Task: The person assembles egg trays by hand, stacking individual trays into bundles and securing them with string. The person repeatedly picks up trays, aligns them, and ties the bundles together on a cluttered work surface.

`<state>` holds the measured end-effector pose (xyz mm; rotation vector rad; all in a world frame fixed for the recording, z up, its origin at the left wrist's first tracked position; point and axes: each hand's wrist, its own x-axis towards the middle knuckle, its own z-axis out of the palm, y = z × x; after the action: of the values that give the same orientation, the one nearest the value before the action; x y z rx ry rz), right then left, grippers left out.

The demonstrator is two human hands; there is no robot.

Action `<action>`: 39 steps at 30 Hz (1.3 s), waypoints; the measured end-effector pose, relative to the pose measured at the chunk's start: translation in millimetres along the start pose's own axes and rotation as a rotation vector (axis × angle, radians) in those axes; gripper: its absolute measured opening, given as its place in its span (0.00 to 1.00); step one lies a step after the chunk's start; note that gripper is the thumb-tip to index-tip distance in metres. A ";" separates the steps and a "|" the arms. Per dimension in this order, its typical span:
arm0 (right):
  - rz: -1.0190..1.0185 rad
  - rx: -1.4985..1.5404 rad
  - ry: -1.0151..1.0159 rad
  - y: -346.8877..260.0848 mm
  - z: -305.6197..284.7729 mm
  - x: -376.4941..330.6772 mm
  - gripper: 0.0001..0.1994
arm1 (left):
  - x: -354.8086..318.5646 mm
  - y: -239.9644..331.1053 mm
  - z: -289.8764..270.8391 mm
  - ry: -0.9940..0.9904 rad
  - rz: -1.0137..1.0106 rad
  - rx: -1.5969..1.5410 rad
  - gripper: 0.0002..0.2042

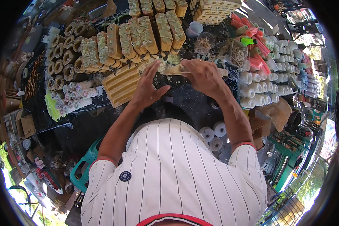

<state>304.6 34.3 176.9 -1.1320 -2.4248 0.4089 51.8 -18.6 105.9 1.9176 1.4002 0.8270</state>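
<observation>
While both forearms reach out over a dark, crumb-flecked table (101, 124), the two hands meet at one pale, marbled soap slab (173, 69) lying near the middle of the stall, just in front of the long loaves. That slab is flat and rough-edged, cream mottled with green. The left hand (148, 88) stands edge-on with its fingers (150, 71) straight and held together, thumb spread off to the side, fingertips touching the slab's left end. The right hand (204, 75) curls over the slab's right end, fingers bent down around it; a ring shows on one finger. Behind them lies a row of long rectangular soap loaves (139, 37), tan with green swirls and uneven tops. To the left sits a ribbed yellow block (121, 84) and a cluster of short brown hollow rolls (64, 56). To the right stand smooth white cylinders (258, 88) in ranks, with pink and red sticks (252, 30) beyond.
</observation>
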 end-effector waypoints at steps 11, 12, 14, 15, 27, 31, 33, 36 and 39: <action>-0.014 0.561 0.216 48.2 -32.7 24.7 0.16 | 74.1 22.5 -4.2 -0.129 -0.043 -0.216 0.23; 0.022 0.605 0.242 51.4 -23.9 20.3 0.15 | 73.2 18.9 0.0 -0.122 -0.043 -0.240 0.23; 0.074 0.705 0.288 48.2 -9.2 26.5 0.14 | 70.8 11.5 2.9 -0.090 -0.052 -0.275 0.22; 0.127 0.688 0.215 47.9 -5.5 30.5 0.14 | 68.3 8.0 3.2 -0.101 -0.094 -0.221 0.22; 0.502 -0.143 0.198 122.5 100.1 -46.4 0.20 | -43.8 -24.6 -25.4 0.088 -0.309 -0.118 0.19; 0.880 0.067 -0.201 97.6 140.8 -36.8 0.35 | -82.7 -15.8 -58.4 0.381 -0.352 -0.294 0.18; 0.980 -0.090 -0.112 99.2 163.1 -30.9 0.42 | -69.2 7.8 -67.3 0.455 -0.389 -0.591 0.16; 1.091 -0.118 -0.137 113.6 181.7 -15.8 0.54 | -59.4 -5.8 -71.8 0.408 -0.504 -0.593 0.14; 1.231 -0.090 -0.139 122.3 180.9 1.9 0.47 | -36.0 -0.4 -54.3 0.269 -0.381 -0.233 0.14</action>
<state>293.1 97.1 -31.9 -2.5996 -1.5424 0.7274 0.4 -46.9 134.4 1.3447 1.6766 1.0298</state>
